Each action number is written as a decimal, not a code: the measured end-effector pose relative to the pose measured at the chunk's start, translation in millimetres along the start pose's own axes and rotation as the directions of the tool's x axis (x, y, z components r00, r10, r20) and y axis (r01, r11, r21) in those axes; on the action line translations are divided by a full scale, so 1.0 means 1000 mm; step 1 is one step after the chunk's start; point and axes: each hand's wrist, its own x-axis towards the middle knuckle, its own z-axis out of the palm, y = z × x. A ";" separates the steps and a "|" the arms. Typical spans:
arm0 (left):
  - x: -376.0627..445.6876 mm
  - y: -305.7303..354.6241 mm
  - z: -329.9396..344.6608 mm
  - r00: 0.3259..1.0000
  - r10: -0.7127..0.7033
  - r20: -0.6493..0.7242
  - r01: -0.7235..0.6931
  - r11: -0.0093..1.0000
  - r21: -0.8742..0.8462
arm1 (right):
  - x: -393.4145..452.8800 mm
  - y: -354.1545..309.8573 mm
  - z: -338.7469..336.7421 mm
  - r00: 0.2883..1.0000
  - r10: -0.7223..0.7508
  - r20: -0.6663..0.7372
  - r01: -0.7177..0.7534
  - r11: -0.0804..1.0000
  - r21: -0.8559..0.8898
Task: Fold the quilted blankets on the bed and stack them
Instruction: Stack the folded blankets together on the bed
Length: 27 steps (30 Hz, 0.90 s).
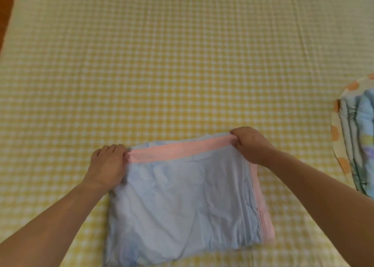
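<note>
- Left hand (106,164): bare, no glove, ring or watch showing.
- Right hand (250,145): bare, likewise unadorned.
- Both forearms are uncovered to the frame's edge; no sleeve or cuff is visible.
- Fingers (113,148) short, nails unclear through blur.

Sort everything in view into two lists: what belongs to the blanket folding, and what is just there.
Job:
blue blanket, held at its far corners
left hand
right hand
folded stack at the right edge

Just there:
yellow checked bedsheet
</note>
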 end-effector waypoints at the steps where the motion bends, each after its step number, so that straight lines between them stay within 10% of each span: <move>1: 0.000 -0.002 0.000 1.000 -0.023 -0.002 0.023 1.000 -0.001 | 0.004 -0.003 0.002 0.999 0.017 0.031 -0.016 1.000 -0.021; 9: 0.004 -0.017 -0.024 0.962 0.220 0.158 -0.220 0.975 -0.018 | 0.018 -0.004 -0.016 0.981 -0.006 0.192 0.088 0.904 -0.418; 15: 0.025 0.001 -0.019 0.965 -0.262 0.021 0.262 0.965 0.017 | 0.025 -0.033 0.003 0.987 0.137 -0.082 -0.154 0.953 -0.260; 17: 0.012 0.019 -0.014 0.855 -0.519 -0.012 0.504 0.835 -0.220 | 0.009 -0.049 0.009 0.898 0.362 -0.251 -0.351 0.932 0.088; 20: -0.029 0.034 -0.003 0.697 -0.677 0.238 0.674 0.503 -0.541 | -0.035 -0.049 0.025 0.727 0.686 -0.031 -0.604 0.660 0.447; 24: -0.092 0.030 0.022 0.644 -0.549 0.533 0.745 0.287 -0.603 | -0.090 -0.044 0.058 0.596 0.754 0.277 -0.787 0.481 0.386; 27: -0.098 0.027 0.002 0.564 -0.324 0.759 0.771 -0.121 -0.625 | -0.092 -0.049 0.045 0.600 0.629 0.495 -0.722 0.158 0.674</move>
